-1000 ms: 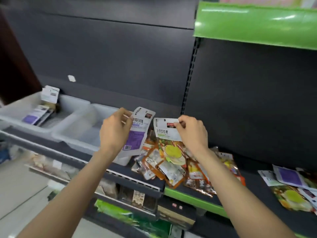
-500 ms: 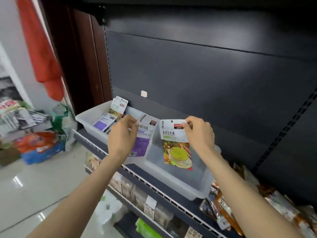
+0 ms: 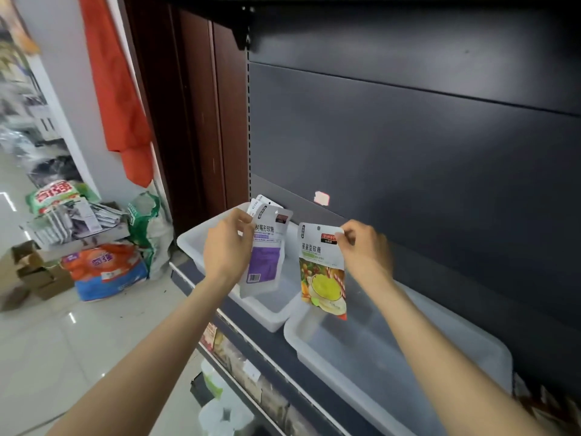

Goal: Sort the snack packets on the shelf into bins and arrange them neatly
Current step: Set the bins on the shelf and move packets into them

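Head view swung left; purple packet (image 3: 265, 251) now over left bin (image 3: 201, 247).

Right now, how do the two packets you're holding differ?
The purple packet, pinched by the left hand, hangs over the left bin; the yellow-fruit packet, pinched by the right hand, hangs over the right bin. The purple packet tilts; the yellow-fruit packet hangs straighter. Both are flat pouches with white tops.
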